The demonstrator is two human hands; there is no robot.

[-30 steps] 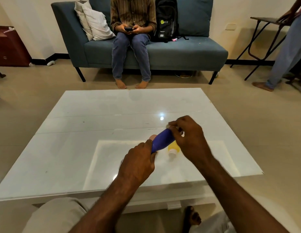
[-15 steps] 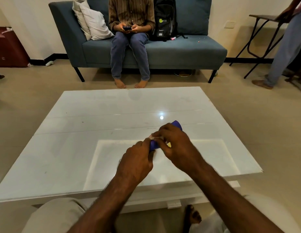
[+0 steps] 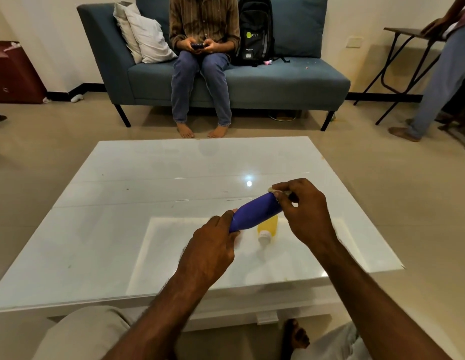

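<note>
Left hand: clamped round the near end of the tapered blue plastic bottle, unmoved.
Right hand: shifted from mid-body to the far end, pinching there.
Implication: probably working that end open.

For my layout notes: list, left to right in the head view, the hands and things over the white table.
left hand → purple bottle → right hand. The yellow bottle is left out: it overlaps the purple one.

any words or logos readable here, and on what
"PTIT", last letters uncertain: beside the green dot on the black backpack.
Small pale print lower on the backpack: too blurred to read.
Blue bottle and yellow bottle: no text shows.
</note>
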